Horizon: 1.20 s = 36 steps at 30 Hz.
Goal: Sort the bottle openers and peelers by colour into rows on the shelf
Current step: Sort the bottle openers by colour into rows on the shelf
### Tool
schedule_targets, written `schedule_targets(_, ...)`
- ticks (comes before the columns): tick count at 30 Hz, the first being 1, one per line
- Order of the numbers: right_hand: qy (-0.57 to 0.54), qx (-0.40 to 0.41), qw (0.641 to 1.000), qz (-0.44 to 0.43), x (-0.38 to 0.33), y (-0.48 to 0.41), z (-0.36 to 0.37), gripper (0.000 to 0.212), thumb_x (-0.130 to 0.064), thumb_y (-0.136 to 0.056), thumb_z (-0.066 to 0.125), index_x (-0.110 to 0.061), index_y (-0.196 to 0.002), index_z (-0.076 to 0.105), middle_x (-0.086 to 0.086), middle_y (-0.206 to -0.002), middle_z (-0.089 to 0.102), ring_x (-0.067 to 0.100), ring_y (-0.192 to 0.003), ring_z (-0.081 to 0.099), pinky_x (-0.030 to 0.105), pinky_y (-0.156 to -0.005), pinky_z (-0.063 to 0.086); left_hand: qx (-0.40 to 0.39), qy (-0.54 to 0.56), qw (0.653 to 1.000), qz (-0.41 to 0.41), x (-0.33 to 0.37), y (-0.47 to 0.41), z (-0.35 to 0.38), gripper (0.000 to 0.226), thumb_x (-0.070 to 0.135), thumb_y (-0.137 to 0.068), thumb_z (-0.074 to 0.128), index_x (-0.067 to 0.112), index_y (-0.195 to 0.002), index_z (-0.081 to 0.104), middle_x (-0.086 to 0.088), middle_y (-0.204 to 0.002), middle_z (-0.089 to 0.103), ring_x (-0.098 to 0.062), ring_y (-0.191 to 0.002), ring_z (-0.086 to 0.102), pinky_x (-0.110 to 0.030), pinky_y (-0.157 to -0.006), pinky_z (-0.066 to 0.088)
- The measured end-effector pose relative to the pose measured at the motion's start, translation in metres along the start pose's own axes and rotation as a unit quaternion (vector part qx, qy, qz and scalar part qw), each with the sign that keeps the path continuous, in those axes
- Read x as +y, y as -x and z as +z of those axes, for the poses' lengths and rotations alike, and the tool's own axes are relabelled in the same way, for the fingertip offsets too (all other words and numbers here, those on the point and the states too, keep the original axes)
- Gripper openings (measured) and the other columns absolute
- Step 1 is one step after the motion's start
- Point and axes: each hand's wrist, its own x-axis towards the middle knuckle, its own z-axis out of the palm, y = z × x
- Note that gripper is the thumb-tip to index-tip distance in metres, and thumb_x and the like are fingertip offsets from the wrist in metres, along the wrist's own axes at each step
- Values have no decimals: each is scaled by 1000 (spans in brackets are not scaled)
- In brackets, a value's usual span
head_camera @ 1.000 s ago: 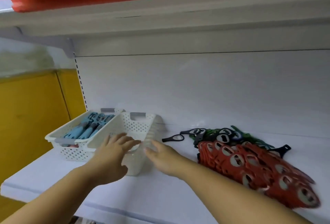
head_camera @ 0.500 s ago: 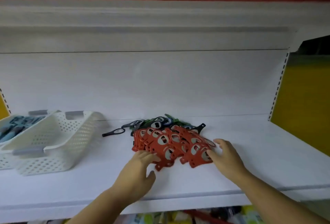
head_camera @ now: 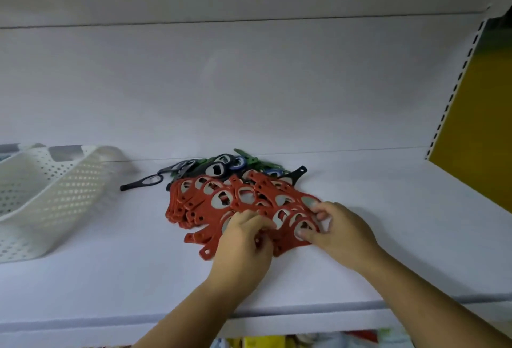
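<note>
Both hands in the red openers (head_camera: 221,200) on the shelf (head_camera: 401,237)
The pile lies mid-shelf, flat red pieces with grey oval holes, handles fanned toward front-left; the left hand (head_camera: 243,239) curls its fingers (head_camera: 257,220) over the near edge, the right hand (head_camera: 338,234) pinches the right end, both equally near. Just behind sit dark openers (head_camera: 219,167), a white basket (head_camera: 55,195) well to the left

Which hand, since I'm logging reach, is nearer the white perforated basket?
Left. The left hand grips the red openers at their left side, right of the basket; the right hand pinches their right edge, farther off.
</note>
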Motion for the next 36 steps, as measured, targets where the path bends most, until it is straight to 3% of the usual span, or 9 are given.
schedule_targets(7, -38, 9, 999, -7, 6, 1, -1, 27, -41, -74, 77, -30, -91, 59, -17, -81, 58, 3, -74, 54, 15, -59, 38, -10, -26, 1000, -6, 4, 4, -2, 24, 9, -85, 60, 21, -103, 69, 19, -93, 54, -4, -94, 49, -5, -79, 37)
schedule_targets(12, -198, 53, 979, 4, 8, 5, -5, 8, -17, -81, 73, -18, -81, 65, -4, -74, 66, 13, -70, 62, 15, -59, 44, 0, -32, 999, 3, 10, 8, -3, 19, 17, -88, 57, 20, -104, 67, 17, -92, 54, -4, -91, 49, -10, -77, 40)
schedule_targets(16, -279, 72, 957, -17, 0, 13, -10, 17, -6, -84, 68, -19, -74, 65, -2, -72, 69, 14, -71, 65, 17, -64, 48, 31, -12, 999, 12, 15, 14, -7, 20, 29, -90, 55, 20, -106, 63, 19, -92, 53, -7, -94, 52, -26, -83, 47)
schedule_targets(21, -336, 30, 940, -47, -21, 25, -14, 16, -1, -85, 65, -14, -76, 67, -4, -65, 66, -4, -50, 55, 9, -50, 41, -4, -39, 998, 59, 16, 18, -8, 56, 63, -81, 43, 27, -124, 50, 24, -94, 48, -2, -90, 48, -19, -79, 43)
schedule_targets(23, -338, -27, 938, -76, -34, 32, -10, 14, -1, -85, 66, -13, -78, 67, -4, -64, 64, 0, -48, 52, 14, -47, 42, -21, -39, 997, 66, 15, 17, -6, 49, 60, -83, 47, 30, -122, 50, 18, -93, 56, -1, -83, 51, -19, -72, 44)
schedule_targets(27, -296, -16, 949, -109, -42, 28, -7, 12, -14, -87, 67, -26, -84, 68, -7, -73, 67, 4, -61, 59, 18, -56, 48, 0, 66, 998, 13, 12, 17, -8, 3, 23, -93, 57, 24, -95, 55, 12, -78, 64, -6, -69, 57, -29, -62, 48)
schedule_targets(30, -146, 75, 984, -67, -18, 11, -9, 13, -25, -89, 64, -24, -102, 66, -6, -99, 66, 7, -80, 61, 17, -69, 47, 20, 181, 981, -70, 19, 16, -15, 18, 16, -98, 47, 33, -102, 52, 3, -81, 68, -15, -68, 65, -35, -61, 56)
schedule_targets(32, -59, 51, 997, -22, -2, 3, -6, 30, -35, -88, 64, -21, -114, 63, -4, -110, 60, 10, -90, 60, 21, -76, 46, 14, 265, 956, -124, 24, 14, -20, 28, 18, -99, 44, 43, -111, 48, -4, -86, 69, -24, -63, 67, -34, -54, 55)
schedule_targets(36, -3, 12, 1000, 2, 2, -3, 1, 28, -42, -85, 66, -22, -104, 65, -9, -101, 56, 10, -89, 57, 21, -72, 42, -1, 339, 926, -164, 17, 12, -25, 40, 21, -99, 44, 46, -130, 43, -15, -79, 66, -23, -53, 57, -30, -48, 48)
